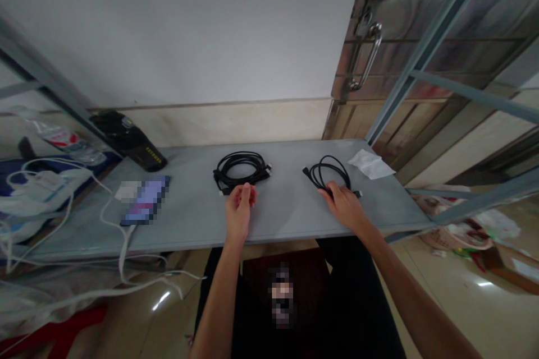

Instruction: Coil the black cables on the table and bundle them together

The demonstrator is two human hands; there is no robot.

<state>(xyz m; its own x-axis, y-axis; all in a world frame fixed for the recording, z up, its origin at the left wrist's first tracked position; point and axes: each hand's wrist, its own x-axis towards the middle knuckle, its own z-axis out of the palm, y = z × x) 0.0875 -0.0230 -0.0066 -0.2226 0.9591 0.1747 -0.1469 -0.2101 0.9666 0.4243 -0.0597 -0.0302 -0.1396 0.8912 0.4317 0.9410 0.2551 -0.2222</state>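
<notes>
Larger black cable coil on grey tabletop, mid-length, nearer back edge; left hand at its near side, fingers curled in, narrow, can't tell if gripping any cable. Smaller black cable coil toward right end; right hand closed narrowly on its near part, wrist over front edge. Crumpled white paper by back right corner. Phone and black bottle toward left end, bottle at back edge.

A thick black cable coil lies flat in several rings just left of the frame's centre, while a smaller black cable sits loosely looped right of centre, plugs jutting out on either side.
</notes>
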